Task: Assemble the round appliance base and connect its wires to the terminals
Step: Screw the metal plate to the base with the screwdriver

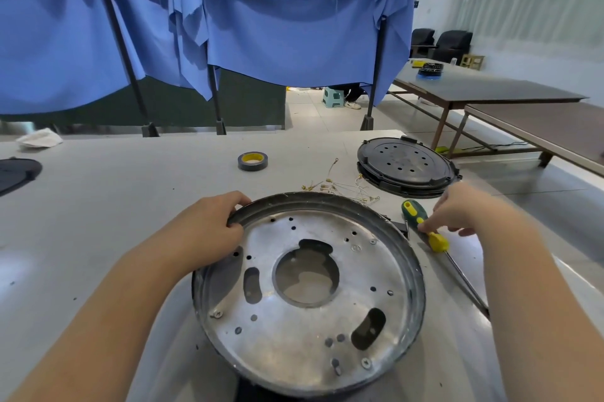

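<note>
A round metal base (327, 329) with a dark rim and a big centre hole lies tilted in front of me on the grey table (114, 205). My left hand (212, 228) grips its upper-left rim, thumb inside the rim. My right hand (457, 208) reaches to the right of the base, its fingertips touching the green-and-yellow screwdriver (425, 225) that lies on the table. A bundle of thin wires with brass terminals (340, 189) lies just behind the base.
A black round cover (405, 163) with several holes sits at the back right. A roll of dark tape (252, 161) stands behind the base. A black part (16, 173) and white cloth (39, 138) lie at the far left. Blue curtains hang behind the table.
</note>
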### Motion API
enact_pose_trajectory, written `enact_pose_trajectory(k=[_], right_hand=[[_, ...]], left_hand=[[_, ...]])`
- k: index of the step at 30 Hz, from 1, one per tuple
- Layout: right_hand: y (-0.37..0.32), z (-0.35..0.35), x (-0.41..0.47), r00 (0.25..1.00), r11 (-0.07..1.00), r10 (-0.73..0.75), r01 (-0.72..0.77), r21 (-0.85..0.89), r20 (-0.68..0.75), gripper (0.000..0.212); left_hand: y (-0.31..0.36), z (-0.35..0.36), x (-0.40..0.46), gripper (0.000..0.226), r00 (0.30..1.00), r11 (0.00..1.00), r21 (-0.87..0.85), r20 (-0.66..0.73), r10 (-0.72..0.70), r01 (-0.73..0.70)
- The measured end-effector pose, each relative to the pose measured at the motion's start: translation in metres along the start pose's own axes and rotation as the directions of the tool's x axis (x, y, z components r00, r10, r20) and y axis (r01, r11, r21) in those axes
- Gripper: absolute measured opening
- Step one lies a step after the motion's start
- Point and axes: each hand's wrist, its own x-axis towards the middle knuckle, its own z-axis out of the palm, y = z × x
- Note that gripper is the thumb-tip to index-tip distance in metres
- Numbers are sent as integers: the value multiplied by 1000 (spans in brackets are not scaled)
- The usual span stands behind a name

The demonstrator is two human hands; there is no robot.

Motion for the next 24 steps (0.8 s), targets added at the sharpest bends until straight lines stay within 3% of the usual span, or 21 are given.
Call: enact_pose_trajectory(k=[3, 5, 9, 20, 24], right_hand=[[-8, -1, 1, 996, 996, -86, 85, -20, -27, 32], [-13, 5, -1, 994, 993, -100, 102, -61, 35, 25], [-21, 19, -1, 988, 984, -78, 98, -151, 137, 21], [-21, 27, 6, 988, 960, -62, 98, -261, 144, 21], [-20, 25, 7, 979, 955, -87, 134, -266, 183, 9]], left_hand=[[-1, 1, 0, 33, 1000, 1000, 7, 5, 2, -2], [-2, 2, 0, 28, 1000, 1000, 11, 6, 6, -6], [-2, 2, 0, 21, 1000, 1000, 16, 9, 4, -4], [1, 2, -2, 26, 1000, 1000, -10, 14, -16, 17], [2, 2, -1, 16, 1000, 999, 17, -6, -27, 27]])
